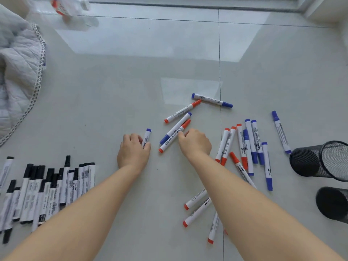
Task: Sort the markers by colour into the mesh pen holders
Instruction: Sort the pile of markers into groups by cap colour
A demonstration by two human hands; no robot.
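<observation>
Left hand grips a blue-capped marker, cap pointing away; right hand seems to pinch a red-capped marker lying diagonal on the floor.

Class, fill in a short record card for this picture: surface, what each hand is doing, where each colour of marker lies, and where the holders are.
Surface: tiled floor
Left hand: grips a blue marker
Right hand: fingertips on a red marker lying beside another blue one
Black markers: grouped at lower left
Red and blue markers: mixed and scattered, centre to right
Mesh pen holders: two, black, lying on their sides at right; no markers visible inside
Also present: quilted cloth at left, plastic bottle at top
</observation>
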